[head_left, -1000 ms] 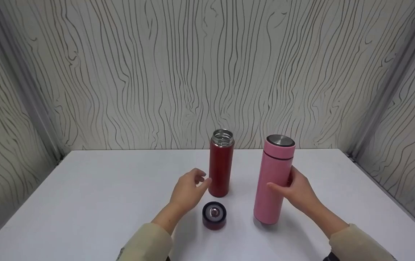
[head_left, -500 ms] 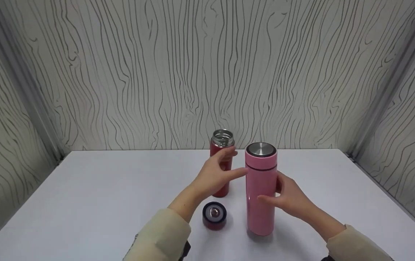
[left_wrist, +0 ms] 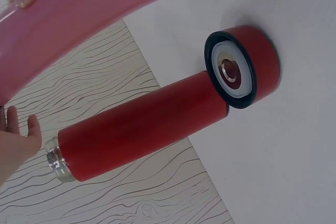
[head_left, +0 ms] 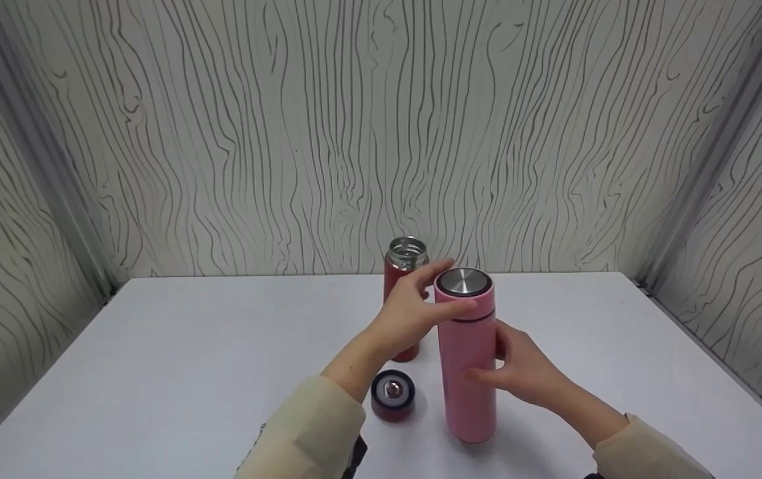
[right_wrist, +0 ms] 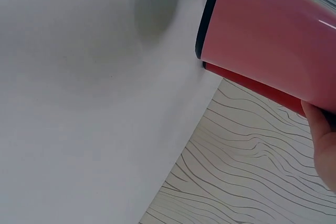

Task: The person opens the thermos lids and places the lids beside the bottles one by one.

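In the head view my right hand (head_left: 530, 366) grips the pink thermos (head_left: 470, 386) around its body, thumb across the front. The bottle is held nearly upright, and its shadow lies apart from the base in the right wrist view. My left hand (head_left: 407, 309) is at the top, its thumb across the front of the pink lid (head_left: 484, 303) and index finger behind its left side. The lid has a steel disc top. Behind the left hand stands an open red thermos (left_wrist: 142, 124) with a bare steel neck. Its red lid (head_left: 392, 396) lies upside down nearer me.
Everything is over a white table (head_left: 188, 372). A wood-grain patterned wall (head_left: 254, 133) rises behind it, with similar panels at both sides. The red lid stands just left of the pink thermos.
My right hand has brought the pink thermos left and toward me. The left hand has moved up and right, from beside the red thermos to the pink lid.
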The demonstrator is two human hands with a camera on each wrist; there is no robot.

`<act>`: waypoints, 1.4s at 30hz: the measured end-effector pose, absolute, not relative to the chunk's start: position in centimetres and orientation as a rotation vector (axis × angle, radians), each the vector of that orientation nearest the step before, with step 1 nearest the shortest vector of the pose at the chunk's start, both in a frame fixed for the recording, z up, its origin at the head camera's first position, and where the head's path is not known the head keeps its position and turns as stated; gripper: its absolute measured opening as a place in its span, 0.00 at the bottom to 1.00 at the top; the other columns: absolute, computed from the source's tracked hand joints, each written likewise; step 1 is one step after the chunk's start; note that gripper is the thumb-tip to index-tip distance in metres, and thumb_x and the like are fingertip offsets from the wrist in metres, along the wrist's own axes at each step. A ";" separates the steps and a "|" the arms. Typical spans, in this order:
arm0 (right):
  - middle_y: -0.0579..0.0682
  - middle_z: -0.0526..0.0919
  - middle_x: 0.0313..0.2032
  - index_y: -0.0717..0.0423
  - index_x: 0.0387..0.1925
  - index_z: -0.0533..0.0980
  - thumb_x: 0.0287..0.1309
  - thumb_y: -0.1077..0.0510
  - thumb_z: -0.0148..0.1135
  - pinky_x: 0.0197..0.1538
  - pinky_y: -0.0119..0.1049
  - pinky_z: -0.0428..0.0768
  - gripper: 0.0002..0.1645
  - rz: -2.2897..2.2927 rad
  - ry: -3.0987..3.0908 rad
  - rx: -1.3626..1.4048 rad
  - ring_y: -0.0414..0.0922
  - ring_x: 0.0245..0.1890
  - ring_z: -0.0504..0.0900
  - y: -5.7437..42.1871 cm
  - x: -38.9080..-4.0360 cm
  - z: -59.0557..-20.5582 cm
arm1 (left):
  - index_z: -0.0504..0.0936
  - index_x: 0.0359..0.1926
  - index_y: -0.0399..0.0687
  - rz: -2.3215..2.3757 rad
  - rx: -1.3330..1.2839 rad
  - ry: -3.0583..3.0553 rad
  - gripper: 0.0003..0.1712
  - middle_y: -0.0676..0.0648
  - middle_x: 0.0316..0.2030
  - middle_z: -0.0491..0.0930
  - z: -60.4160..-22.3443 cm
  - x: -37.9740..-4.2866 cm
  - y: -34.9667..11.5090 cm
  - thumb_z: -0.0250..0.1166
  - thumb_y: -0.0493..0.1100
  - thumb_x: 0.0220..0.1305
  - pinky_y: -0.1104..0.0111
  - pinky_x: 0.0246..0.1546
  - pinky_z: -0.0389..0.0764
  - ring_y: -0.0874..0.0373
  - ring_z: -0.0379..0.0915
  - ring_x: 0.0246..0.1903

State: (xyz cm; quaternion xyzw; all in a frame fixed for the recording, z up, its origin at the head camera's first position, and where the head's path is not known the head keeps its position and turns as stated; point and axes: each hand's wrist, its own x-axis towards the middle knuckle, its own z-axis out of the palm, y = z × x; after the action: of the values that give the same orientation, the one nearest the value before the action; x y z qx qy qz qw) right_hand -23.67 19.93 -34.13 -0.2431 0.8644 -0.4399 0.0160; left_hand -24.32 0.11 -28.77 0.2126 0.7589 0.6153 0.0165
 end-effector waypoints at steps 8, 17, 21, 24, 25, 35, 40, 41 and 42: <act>0.58 0.78 0.50 0.67 0.56 0.64 0.48 0.57 0.67 0.53 0.40 0.79 0.35 -1.388 2.688 -0.824 0.49 0.49 0.79 19.3 -22.8 -34.0 | 0.67 0.64 0.54 1.943 0.537 2.447 0.42 0.50 0.61 0.68 -28.2 -23.4 1.2 0.72 0.53 0.47 0.59 0.61 0.68 0.57 0.67 0.59; 0.61 0.77 0.48 0.70 0.56 0.63 0.48 0.57 0.65 0.47 0.30 0.79 0.36 -1.446 2.582 -0.795 0.49 0.47 0.79 19.4 -22.5 -33.0 | 0.63 0.65 0.51 1.979 0.695 2.162 0.33 0.48 0.57 0.73 -27.6 -23.7 0.4 0.60 0.50 0.59 0.57 0.64 0.63 0.57 0.67 0.59; 0.61 0.77 0.49 0.71 0.56 0.61 0.48 0.56 0.65 0.48 0.33 0.79 0.37 -1.469 2.547 -0.797 0.50 0.47 0.79 19.4 -22.2 -32.8 | 0.61 0.68 0.50 1.979 0.736 2.116 0.35 0.48 0.63 0.68 -27.4 -23.8 -0.1 0.59 0.48 0.61 0.54 0.68 0.56 0.56 0.59 0.66; 0.60 0.77 0.50 0.70 0.56 0.61 0.48 0.56 0.65 0.51 0.37 0.79 0.37 -1.448 2.579 -0.803 0.49 0.48 0.79 19.2 -21.9 -32.8 | 0.61 0.68 0.53 1.961 0.692 2.185 0.39 0.50 0.65 0.66 -27.3 -23.6 0.1 0.64 0.50 0.57 0.53 0.67 0.59 0.56 0.58 0.67; 0.59 0.77 0.50 0.69 0.56 0.62 0.47 0.57 0.65 0.51 0.38 0.79 0.37 -1.438 2.595 -0.807 0.48 0.48 0.79 19.1 -21.9 -32.8 | 0.62 0.68 0.54 1.958 0.679 2.204 0.40 0.50 0.65 0.66 -27.3 -23.4 0.2 0.65 0.50 0.55 0.53 0.66 0.60 0.56 0.59 0.66; 0.58 0.77 0.49 0.68 0.55 0.63 0.47 0.59 0.65 0.48 0.30 0.78 0.35 -1.371 2.615 -0.869 0.38 0.46 0.79 19.8 -22.0 -32.8 | 0.64 0.66 0.53 1.907 0.751 2.257 0.38 0.50 0.61 0.68 -27.3 -22.8 0.7 0.66 0.49 0.54 0.60 0.62 0.67 0.58 0.66 0.59; 0.60 0.77 0.50 0.70 0.56 0.61 0.45 0.60 0.64 0.49 0.30 0.78 0.37 -1.402 2.538 -0.864 0.39 0.47 0.79 20.0 -21.8 -32.6 | 0.64 0.67 0.54 1.878 0.810 2.104 0.34 0.53 0.62 0.69 -27.1 -23.2 -0.5 0.60 0.47 0.59 0.54 0.67 0.59 0.57 0.58 0.67; 0.60 0.77 0.50 0.70 0.56 0.61 0.45 0.60 0.64 0.48 0.28 0.77 0.37 -1.409 2.530 -0.869 0.38 0.46 0.79 20.0 -21.7 -32.6 | 0.64 0.66 0.55 1.877 0.795 2.113 0.34 0.53 0.62 0.69 -27.1 -23.2 -0.6 0.61 0.47 0.59 0.53 0.67 0.58 0.56 0.58 0.67; 0.60 0.77 0.49 0.70 0.56 0.61 0.45 0.60 0.64 0.48 0.26 0.77 0.37 -1.414 2.527 -0.877 0.36 0.45 0.79 19.9 -21.7 -32.7 | 0.65 0.66 0.56 1.879 0.778 2.138 0.34 0.53 0.61 0.70 -27.1 -23.2 -0.6 0.63 0.47 0.57 0.53 0.66 0.60 0.56 0.60 0.66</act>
State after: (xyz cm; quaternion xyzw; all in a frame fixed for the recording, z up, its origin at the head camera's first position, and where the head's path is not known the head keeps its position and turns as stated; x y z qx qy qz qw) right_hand -21.68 19.89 -32.66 -0.2892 0.8339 -0.4666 0.0578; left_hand -23.18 -0.59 -27.09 0.2624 0.7212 0.6339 0.0956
